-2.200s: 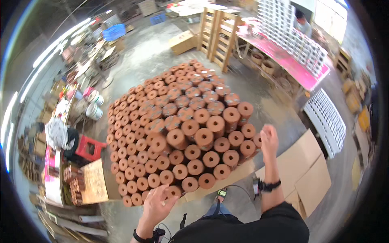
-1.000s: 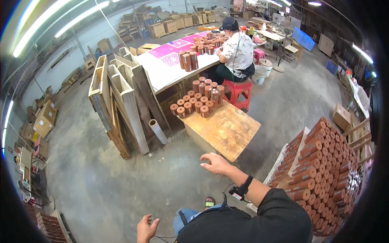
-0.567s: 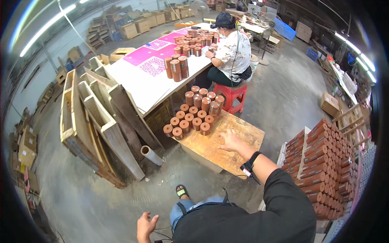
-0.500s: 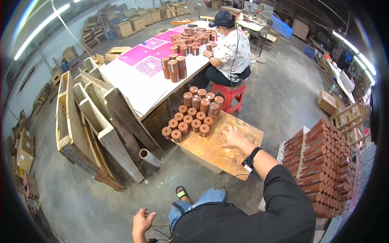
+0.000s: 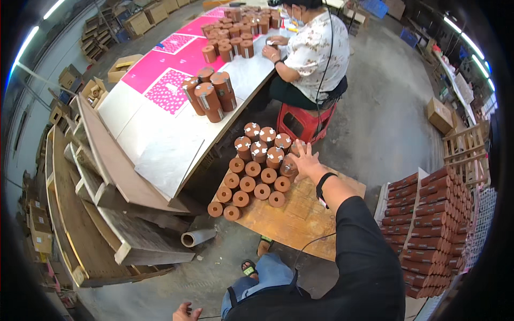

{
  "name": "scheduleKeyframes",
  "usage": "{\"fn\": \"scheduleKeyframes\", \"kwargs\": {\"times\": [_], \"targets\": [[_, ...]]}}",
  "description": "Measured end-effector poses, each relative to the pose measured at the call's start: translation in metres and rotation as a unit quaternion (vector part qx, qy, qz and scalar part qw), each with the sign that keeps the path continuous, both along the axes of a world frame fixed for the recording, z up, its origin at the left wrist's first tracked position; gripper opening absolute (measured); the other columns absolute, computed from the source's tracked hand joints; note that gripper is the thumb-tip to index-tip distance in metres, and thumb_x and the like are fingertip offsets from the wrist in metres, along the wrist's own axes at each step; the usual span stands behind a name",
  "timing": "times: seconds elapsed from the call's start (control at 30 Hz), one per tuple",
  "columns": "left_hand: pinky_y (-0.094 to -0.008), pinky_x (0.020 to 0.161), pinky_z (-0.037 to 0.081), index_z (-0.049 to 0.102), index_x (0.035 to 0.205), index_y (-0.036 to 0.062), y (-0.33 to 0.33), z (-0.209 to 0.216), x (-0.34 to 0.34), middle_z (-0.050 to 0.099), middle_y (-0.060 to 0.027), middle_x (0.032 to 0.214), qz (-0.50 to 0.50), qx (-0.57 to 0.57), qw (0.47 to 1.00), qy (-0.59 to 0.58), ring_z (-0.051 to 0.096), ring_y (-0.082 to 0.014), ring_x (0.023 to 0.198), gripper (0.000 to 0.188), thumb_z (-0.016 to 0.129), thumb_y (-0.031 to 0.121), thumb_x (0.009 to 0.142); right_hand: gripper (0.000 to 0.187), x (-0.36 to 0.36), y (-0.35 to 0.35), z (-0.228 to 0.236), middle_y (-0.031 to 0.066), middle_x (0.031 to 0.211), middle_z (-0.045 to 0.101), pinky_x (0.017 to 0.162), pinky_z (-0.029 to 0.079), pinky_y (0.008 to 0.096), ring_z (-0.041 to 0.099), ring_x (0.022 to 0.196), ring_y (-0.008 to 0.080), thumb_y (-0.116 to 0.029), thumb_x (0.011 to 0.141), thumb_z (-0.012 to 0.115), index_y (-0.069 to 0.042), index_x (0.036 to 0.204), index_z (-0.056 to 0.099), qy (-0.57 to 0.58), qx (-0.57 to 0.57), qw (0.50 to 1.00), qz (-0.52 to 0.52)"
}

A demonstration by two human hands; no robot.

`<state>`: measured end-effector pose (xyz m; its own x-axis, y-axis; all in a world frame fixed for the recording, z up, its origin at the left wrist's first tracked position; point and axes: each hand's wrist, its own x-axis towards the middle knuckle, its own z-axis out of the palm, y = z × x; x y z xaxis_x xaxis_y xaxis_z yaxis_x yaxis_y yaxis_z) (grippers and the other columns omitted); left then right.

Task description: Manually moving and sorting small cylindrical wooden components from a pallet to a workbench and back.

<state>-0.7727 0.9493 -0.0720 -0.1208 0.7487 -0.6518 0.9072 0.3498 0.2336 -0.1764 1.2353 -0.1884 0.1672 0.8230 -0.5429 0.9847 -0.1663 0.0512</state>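
My right hand point(image 5: 305, 163) reaches over the right edge of a group of reddish-brown cylinders, its fingers spread. A brown cylinder point(image 5: 288, 166) lies right under the fingertips; whether they touch it I cannot tell. The near cylinders point(image 5: 240, 199) stand upright with a round hole in the top. Taller ones behind, such as a cylinder point(image 5: 258, 152), carry whitish bits on top. All stand on a worn wooden board point(image 5: 305, 216). At the lower edge my left hand point(image 5: 186, 312) hangs away from everything, partly cut off, with nothing visible in it and fingers loosely apart.
A co-worker point(image 5: 316, 53) sits on a red stool point(image 5: 306, 123), hands at a white table point(image 5: 120, 115) bearing pink sheets point(image 5: 140, 69) and more cylinders point(image 5: 209, 96). Wooden frames point(image 5: 107, 208) lean at left, near a pale tube point(image 5: 198, 237). Stacked brown rolls point(image 5: 428, 230) stand right.
My right hand has moved from the bare board forward and left onto the cylinders' edge. My left hand has sunk toward the lower edge. The view has shifted closer to the table.
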Motion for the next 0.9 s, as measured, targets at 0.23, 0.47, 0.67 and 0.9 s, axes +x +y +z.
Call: {"fn": "scheduleKeyframes", "kwargs": {"times": [0.23, 0.47, 0.67, 0.9], "targets": [[-0.0459, 0.078, 0.055, 0.06, 0.124, 0.0123, 0.06, 0.004, 0.021, 0.071, -0.0201, 0.096, -0.06, -0.006, 0.998, 0.014, 0.069, -0.0371, 0.087, 0.049, 0.072, 0.038, 0.085, 0.105, 0.028, 0.039, -0.039, 0.0153, 0.163, -0.01, 0.108, 0.03, 0.071, 0.005, 0.145, 0.0517, -0.045, 0.058, 0.09, -0.03, 0.146, 0.036, 0.043, -0.032, 0.999, 0.001], [-0.0446, 0.083, 0.053, 0.062, 0.115, 0.0019, 0.187, -0.009, 0.098, 0.07, -0.0197, 0.1, -0.203, 0.002, 0.979, -0.002, 0.066, -0.039, 0.093, 0.057, 0.078, 0.041, 0.077, 0.098, 0.029, 0.042, -0.065, 0.0183, 0.162, -0.005, 0.103, 0.038, 0.0689, 0.008, 0.143, 0.0537, -0.05, 0.052, 0.09, -0.025, 0.137, 0.05, 0.051, 0.025, 0.998, 0.005], [-0.0451, 0.085, 0.049, 0.058, 0.119, 0.0059, 0.318, -0.034, 0.226, 0.063, -0.0185, 0.103, -0.49, 0.109, 0.864, -0.038, 0.058, -0.0377, 0.099, 0.06, 0.079, 0.041, 0.074, 0.093, 0.027, 0.041, -0.067, 0.0226, 0.161, 0.005, 0.104, 0.035, 0.0634, 0.022, 0.138, 0.0488, -0.052, 0.05, 0.09, -0.025, 0.132, 0.056, 0.033, 0.066, 0.997, 0.031], [-0.0545, 0.104, 0.039, 0.053, 0.122, 0.0087, 0.423, -0.109, 0.407, 0.038, -0.0225, 0.142, -0.691, 0.235, 0.682, -0.048, 0.036, -0.0429, 0.133, 0.073, 0.085, 0.039, 0.065, 0.097, 0.027, 0.038, -0.057, 0.0122, 0.163, 0.009, 0.109, 0.014, 0.0759, 0.002, 0.146, 0.0479, -0.053, 0.053, 0.089, -0.028, 0.139, 0.052, 0.024, 0.012, 0.999, 0.021]]}}
